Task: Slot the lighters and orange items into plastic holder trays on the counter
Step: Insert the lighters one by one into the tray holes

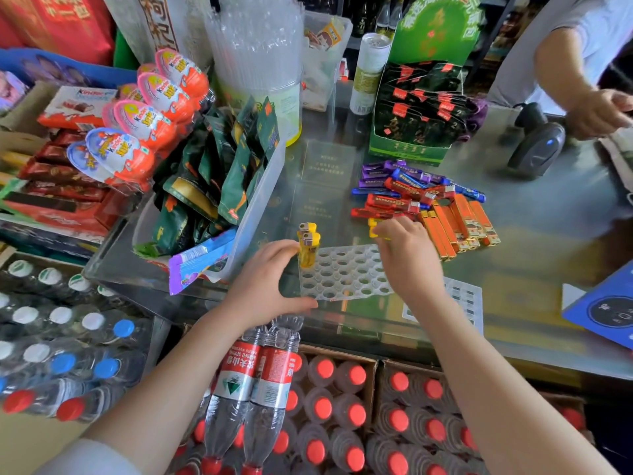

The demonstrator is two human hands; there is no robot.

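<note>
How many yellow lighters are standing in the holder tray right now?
2: both yellow lighters stand upright at the holder tray's far-left corner, by the left hand. A third is in the right hand, not slotted.

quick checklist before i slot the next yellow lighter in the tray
1. Tray steadied: ok, left hand rests at its corner.
2. Next lighter gripped: ok, right hand pinches it.
3. Free holes: ok, most are empty.
4. Slotted lighters upright: ok, two stand at the far left corner.
5. Lighter turned the right way: cannot tell, hand hides it.
6. Orange items in reach: ok, beside the tray.
</note>
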